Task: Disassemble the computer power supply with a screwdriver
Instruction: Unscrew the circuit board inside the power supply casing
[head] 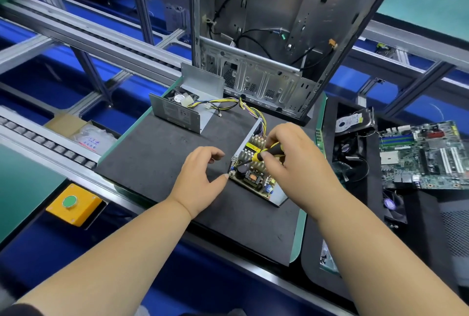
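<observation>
My hands at the opened power supply, screwdriver down in its board.

My right hand (291, 153) pinches the black-and-yellow screwdriver (264, 154), its shaft slanting down among the heat sinks; the tip is lost between components. My left hand (200, 176) is loosely spread, its thumb tip touching the near corner of the power supply (253, 171), which sits open on the dark mat (157, 153) of the tabletop. Its removed cover (177, 110), with the fan inside, lies beyond, joined by coloured wires (250, 107). Behind stands the bare computer case (266, 36), top cut off. Right, a tray (355, 214) holds a motherboard (421, 156) and hard drive (352, 120), partly hidden.
</observation>
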`<state>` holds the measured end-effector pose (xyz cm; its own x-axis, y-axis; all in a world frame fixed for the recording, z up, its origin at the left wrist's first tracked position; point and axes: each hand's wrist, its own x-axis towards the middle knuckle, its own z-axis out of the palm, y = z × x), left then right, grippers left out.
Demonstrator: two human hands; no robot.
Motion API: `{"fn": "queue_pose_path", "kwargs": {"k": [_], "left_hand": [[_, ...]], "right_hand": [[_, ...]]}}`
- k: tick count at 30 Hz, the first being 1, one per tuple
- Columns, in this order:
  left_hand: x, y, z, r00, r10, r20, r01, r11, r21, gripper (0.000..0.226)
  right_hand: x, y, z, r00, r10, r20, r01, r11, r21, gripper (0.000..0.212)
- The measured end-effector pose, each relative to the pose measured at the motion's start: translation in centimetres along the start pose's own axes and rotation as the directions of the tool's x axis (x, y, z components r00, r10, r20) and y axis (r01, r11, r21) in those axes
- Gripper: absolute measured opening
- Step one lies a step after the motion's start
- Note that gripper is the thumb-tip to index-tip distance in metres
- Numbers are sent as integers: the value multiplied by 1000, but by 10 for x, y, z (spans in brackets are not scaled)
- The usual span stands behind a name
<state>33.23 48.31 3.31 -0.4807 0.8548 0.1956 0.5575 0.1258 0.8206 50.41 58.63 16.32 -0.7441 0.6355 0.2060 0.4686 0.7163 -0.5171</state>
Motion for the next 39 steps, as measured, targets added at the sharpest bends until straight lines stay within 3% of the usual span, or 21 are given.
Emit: {"fn": "queue_pose_path", "kwargs": {"k": [3,6,11,15,21,24,28,30,33,36,39], "left_hand": [[11,27,-19,993,109,-32,-109,994,-1,39],[29,61,-30,982,189,21,-189,982,19,36],[49,102,-13,980,158,119,-158,987,-14,28],[57,122,12,990,59,130,-41,990,-134,18],[59,145,49,993,37,115,-28,996,-84,17],[51,155,70,985,33,172,-30,999,-22,15],[35,172,107,908,118,402,-206,961,183,6],[26,182,129,826,185,532,-344,913,217,13],[15,194,157,738,202,644,-434,873,223,19],[12,197,173,740,212,638,-446,865,230,23],[16,193,176,783,220,582,-432,865,255,27]], "right_hand": [[-1,2,-23,995,42,-96,-32,994,104,18],[-2,4,-48,981,63,-181,-29,982,189,19],[-11,9,-82,955,53,-291,7,980,200,20],[-26,19,-101,945,72,-319,-2,977,214,23],[-53,42,-119,928,113,-355,-28,972,235,19],[-66,60,-125,921,136,-366,-56,974,221,15],[-82,83,-130,894,163,-416,-94,979,182,13],[-89,93,-131,888,174,-426,-116,980,159,15],[-99,107,-134,881,197,-430,-147,978,146,15],[-106,119,-137,867,221,-446,-170,974,151,15],[-109,128,-138,861,239,-450,-189,970,153,16]]}}
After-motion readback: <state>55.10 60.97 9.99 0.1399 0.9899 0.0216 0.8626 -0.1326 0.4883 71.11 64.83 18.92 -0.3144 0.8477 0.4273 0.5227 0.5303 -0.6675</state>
